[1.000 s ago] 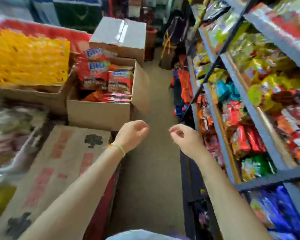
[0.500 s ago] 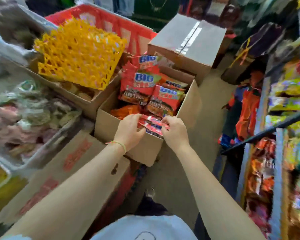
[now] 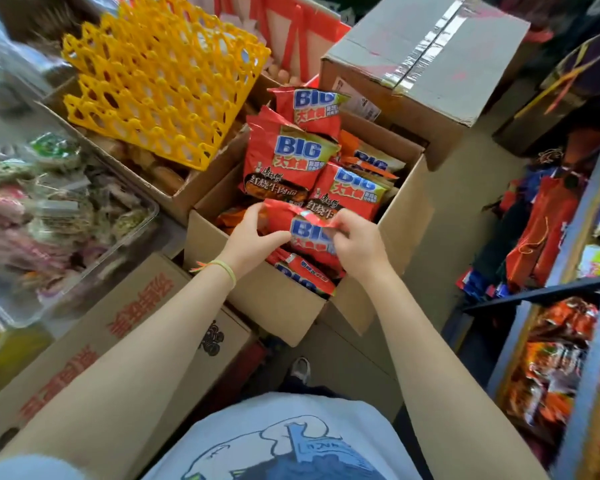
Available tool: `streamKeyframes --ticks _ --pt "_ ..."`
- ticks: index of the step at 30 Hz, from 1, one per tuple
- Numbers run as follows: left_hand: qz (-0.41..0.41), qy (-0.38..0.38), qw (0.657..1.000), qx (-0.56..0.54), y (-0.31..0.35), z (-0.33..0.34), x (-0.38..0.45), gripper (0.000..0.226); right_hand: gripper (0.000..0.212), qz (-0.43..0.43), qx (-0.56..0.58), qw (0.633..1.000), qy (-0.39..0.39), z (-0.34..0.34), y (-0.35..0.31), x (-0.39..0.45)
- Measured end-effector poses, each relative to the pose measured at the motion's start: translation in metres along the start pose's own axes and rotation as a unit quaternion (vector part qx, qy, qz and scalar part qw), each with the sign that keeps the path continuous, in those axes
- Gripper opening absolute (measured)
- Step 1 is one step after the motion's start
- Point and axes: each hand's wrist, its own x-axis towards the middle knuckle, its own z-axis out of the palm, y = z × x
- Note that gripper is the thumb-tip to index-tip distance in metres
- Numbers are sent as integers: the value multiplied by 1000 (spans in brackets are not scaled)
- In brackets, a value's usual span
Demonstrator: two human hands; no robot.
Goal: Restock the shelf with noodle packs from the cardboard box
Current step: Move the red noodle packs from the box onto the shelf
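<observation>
An open cardboard box (image 3: 278, 306) stands on the floor ahead of me, filled with several red noodle packs marked BIG. My left hand (image 3: 253, 242) and my right hand (image 3: 355, 245) both grip one red noodle pack (image 3: 307, 233) by its two sides, just above the box's near end. More packs (image 3: 288, 161) stand upright behind it, and another (image 3: 305, 277) lies under it. The shelf (image 3: 589, 341) runs along the right edge, its tiers full of colourful packets.
A sealed taped carton (image 3: 426, 57) sits behind the open box. Yellow egg trays (image 3: 160, 74) rest on a box at the left, beside a clear tub of snacks (image 3: 49, 216). A flat printed carton (image 3: 118, 341) lies at lower left. The grey floor aisle (image 3: 465, 220) runs between box and shelf.
I have turned from the shelf toward the box. Both hands went from hanging free in the aisle down into the box and took hold of a noodle pack, now raised slightly.
</observation>
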Motion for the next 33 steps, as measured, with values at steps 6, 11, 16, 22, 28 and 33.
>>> streamKeyframes --ticks 6,11,16,22,28,33 --pt "38 -47 991 -115 16 -21 -3 76 7 7 228 974 -9 -46 -47 1" --pt "35 -111 978 -172 29 -38 -12 49 17 91 345 934 1 -38 -66 -7" --pt "46 40 986 -155 16 -53 -20 33 34 151 256 954 49 -7 -55 -3" --pt "3 146 966 -212 -16 -78 -34 33 45 107 -100 977 -158 36 -23 -23" --pt "-1 144 961 -238 -26 -84 -49 38 18 72 -233 970 -14 55 -24 -37" --pt "0 133 958 -253 -44 -92 -62 30 13 37 -49 992 113 29 -47 -49"
